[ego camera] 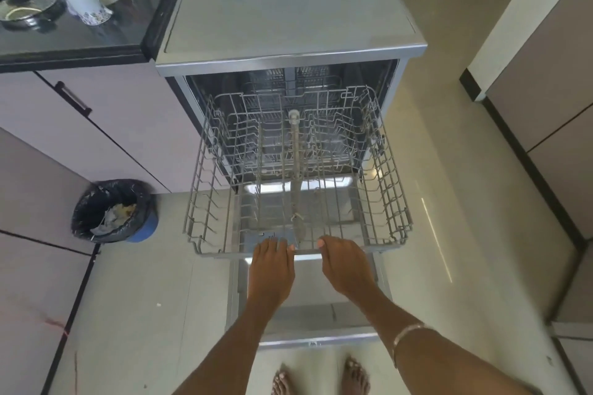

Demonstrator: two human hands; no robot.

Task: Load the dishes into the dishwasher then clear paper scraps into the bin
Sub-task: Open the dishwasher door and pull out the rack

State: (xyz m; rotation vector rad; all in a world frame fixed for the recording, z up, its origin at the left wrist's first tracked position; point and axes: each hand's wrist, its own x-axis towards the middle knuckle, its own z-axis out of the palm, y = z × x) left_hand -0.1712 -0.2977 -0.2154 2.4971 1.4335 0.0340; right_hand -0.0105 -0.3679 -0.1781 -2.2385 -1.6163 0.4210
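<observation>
Hands (271, 261) (345, 261) grip pulled-out rack (390, 170) front rail, slightly apart; lined bin (114, 210) left; mugs (86, 1) on counter (80, 42).

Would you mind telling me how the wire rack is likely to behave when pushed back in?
The rack holds no dishes, so it is probably light and slides easily. Its wire frame looks stiff, unlikely to flex. With both hands gripping its front rim, left hand and right hand, it should travel straight.
</observation>
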